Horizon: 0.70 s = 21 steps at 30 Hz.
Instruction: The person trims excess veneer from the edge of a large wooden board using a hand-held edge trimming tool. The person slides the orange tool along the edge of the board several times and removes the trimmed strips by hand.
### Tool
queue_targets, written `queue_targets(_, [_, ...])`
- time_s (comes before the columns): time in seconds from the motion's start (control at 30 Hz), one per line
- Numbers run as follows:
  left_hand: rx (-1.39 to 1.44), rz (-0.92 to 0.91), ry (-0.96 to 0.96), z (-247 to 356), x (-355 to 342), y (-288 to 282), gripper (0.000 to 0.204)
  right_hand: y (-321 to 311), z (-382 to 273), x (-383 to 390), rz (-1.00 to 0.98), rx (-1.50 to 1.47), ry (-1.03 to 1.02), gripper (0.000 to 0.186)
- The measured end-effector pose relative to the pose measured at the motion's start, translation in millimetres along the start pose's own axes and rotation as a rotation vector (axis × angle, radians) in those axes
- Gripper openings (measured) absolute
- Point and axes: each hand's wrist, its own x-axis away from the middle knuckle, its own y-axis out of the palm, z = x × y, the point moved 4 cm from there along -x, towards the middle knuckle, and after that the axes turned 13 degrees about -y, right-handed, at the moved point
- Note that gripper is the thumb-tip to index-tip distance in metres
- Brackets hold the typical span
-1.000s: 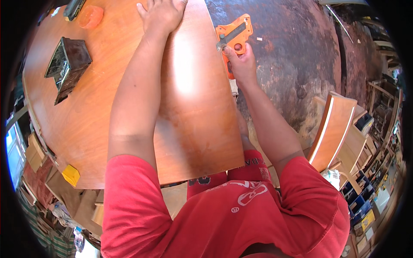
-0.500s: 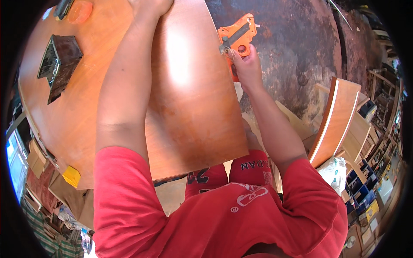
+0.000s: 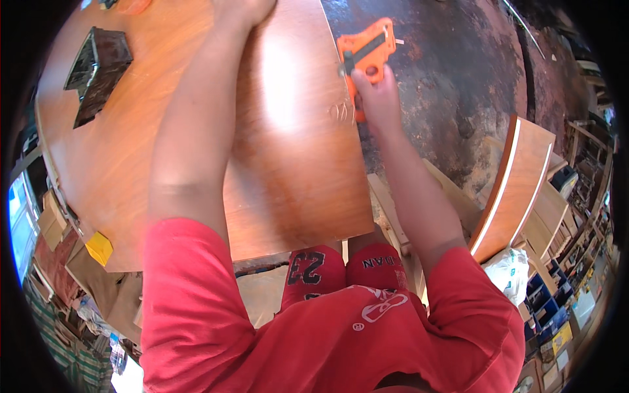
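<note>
A large brown wooden panel (image 3: 308,177) with a glossy surface lies in front of me. My right hand (image 3: 380,98) is wrapped round an orange hand-held edge trimmer (image 3: 367,46) with a dark metal strip, held at the panel's right edge. A thin curled shaving (image 3: 339,112) lies on the panel close to that edge, beside the trimmer. My left hand (image 3: 244,9) rests on the panel at the top of the view. Its fingers are mostly cut off by the picture's edge, so their pose is hidden.
A dark, angular metal piece (image 3: 105,62) stands on the panel at the left. Near its lower left corner is a yellow block (image 3: 99,249). A curved brown board with pale edges (image 3: 514,187) leans at the right, above a white plastic bag (image 3: 508,274) and blue bins (image 3: 542,304).
The curled shaving has come off the trimmer onto the panel. The trimmer and my right hand have shifted slightly. The panel and the things on it appear higher in view.
</note>
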Motion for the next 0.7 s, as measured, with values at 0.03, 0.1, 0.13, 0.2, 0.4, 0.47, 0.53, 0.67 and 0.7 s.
queue_targets(0.03, [0.034, 0.001, 0.024, -6, 12, 0, 0.075, 6, 3, -14, -0.023, 0.017, -0.01, 0.026])
queue_targets(0.1, [0.032, 0.021, 0.049, -14, 37, 0, 0.075, 21, -1, -44, -0.044, -0.066, -0.1, 0.029])
queue_targets(0.13, [0.037, 0.03, 0.076, -17, 49, 0, 0.075, 27, -1, -59, -0.045, -0.073, -0.101, 0.029])
queue_targets(0.2, [0.016, 0.031, 0.084, -22, 67, 0, 0.076, 36, -4, -85, -0.076, -0.06, -0.212, 0.027])
queue_targets(0.4, [0.021, -0.016, 0.09, -27, 77, 0, 0.076, 34, 10, -78, -0.068, -0.061, -0.154, 0.027])
queue_targets(0.47, [0.019, -0.005, 0.092, -27, 77, -2, 0.076, 26, 13, -67, -0.071, -0.068, -0.166, 0.029])
queue_targets(0.53, [0.017, 0.001, 0.101, -28, 79, 0, 0.075, 18, 16, -53, -0.064, -0.074, -0.176, 0.032])
queue_targets(0.67, [-0.002, 0.027, 0.121, -27, 79, 5, 0.075, 7, 15, -31, -0.046, -0.041, -0.2, 0.035])
queue_targets(0.7, [0.008, 0.022, 0.107, -26, 78, 4, 0.075, 6, 15, -25, -0.052, -0.054, -0.167, 0.035])
